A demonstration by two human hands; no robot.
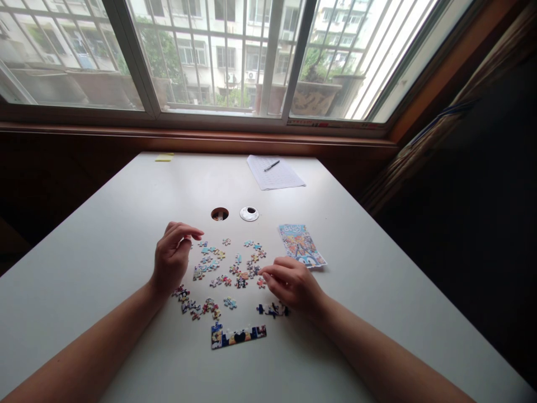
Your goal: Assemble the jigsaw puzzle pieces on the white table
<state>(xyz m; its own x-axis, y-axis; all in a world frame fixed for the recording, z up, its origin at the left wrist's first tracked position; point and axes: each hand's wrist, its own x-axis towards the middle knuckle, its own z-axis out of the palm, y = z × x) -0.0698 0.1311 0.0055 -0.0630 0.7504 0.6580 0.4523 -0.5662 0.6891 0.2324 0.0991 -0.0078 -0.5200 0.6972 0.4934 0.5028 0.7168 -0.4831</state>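
Loose jigsaw puzzle pieces [241,275] lie scattered over the white table between my two hands. My left hand [172,254] is raised at their left side, index finger stretched out and a gap above the thumb, with nothing visible in it. On the right, my right hand [293,282] reaches in with its fingertips at the edge of a dark piece [253,271]; its fingers are apart, and whether they touch that piece is unclear. Nearest me sits a joined puzzle strip [239,337], its left end turning upward. A few dark pieces [272,309] lie by my right wrist.
A colourful picture sheet [301,245] lies beyond my right hand. Farther back are a round table hole [220,214], a silvery round cover [249,214], paper sheets [274,173] with a pen [272,165], and a yellow slip [164,157]. A barred window stands behind the table.
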